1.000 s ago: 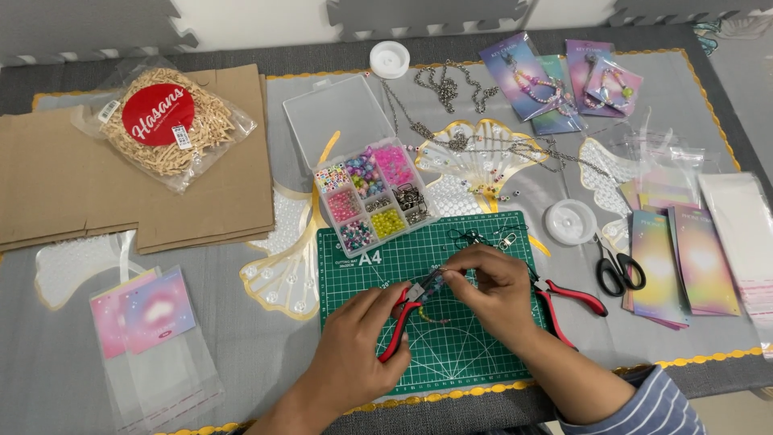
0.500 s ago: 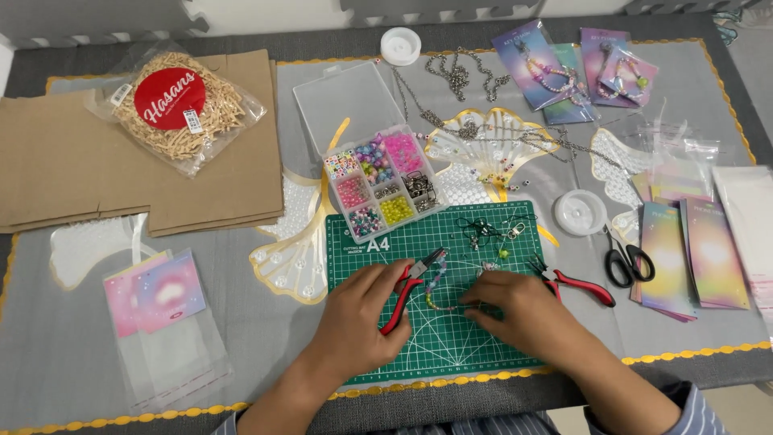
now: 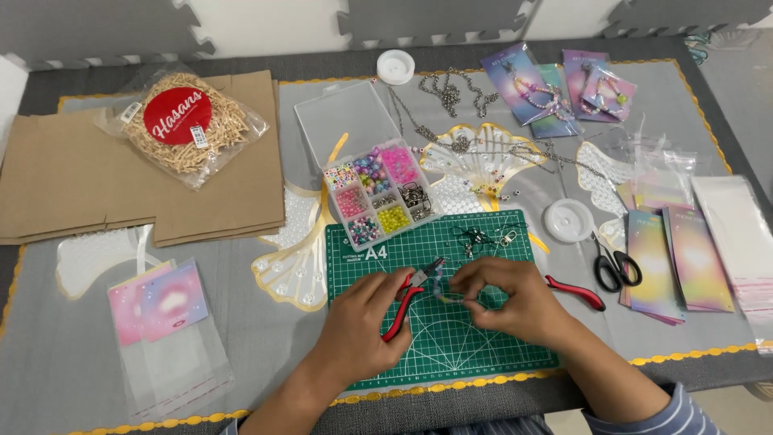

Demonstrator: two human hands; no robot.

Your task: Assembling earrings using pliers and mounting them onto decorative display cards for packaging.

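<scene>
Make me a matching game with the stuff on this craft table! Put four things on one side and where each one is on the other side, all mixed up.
Things:
1. red-handled pliers
2. scissors
3. bead box
4. bag of wooden clips

Places:
A. on the brown cardboard sheets, far left
B. in the left hand, over the green cutting mat
C. just past the mat's top-left corner, lid open
D. right of the mat, beside the round white spool

Pairs: 1-B, 2-D, 3-C, 4-A
</scene>
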